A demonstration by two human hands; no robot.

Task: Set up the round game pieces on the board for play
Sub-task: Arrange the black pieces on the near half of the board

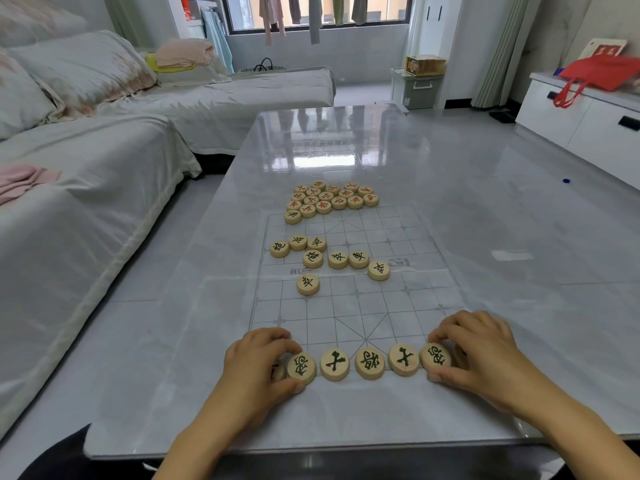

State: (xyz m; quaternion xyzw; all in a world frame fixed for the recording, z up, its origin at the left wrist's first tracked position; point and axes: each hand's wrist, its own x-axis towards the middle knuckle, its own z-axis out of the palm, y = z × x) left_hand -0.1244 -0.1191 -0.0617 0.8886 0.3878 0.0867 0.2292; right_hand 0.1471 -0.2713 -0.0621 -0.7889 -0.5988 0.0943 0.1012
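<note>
A clear lined game board (349,306) lies flat on the glossy grey table (485,271). Along its near edge runs a row of round wooden pieces with green characters (369,363). My left hand (258,362) curls round the row's left end, its fingers and thumb round a piece (278,371) mostly hidden beneath it. My right hand (479,351) pinches the rightmost visible piece (435,357), and another piece peeks out under its fingers. Several loose green pieces (313,258) lie mid-board. A cluster of red-lettered pieces (330,199) sits at the far edge.
A sofa with pale covers and cushions (86,150) runs along the left of the table. A white cabinet (588,123) with a red bag (602,76) stands at the right. A small blue object (566,181) lies on the floor.
</note>
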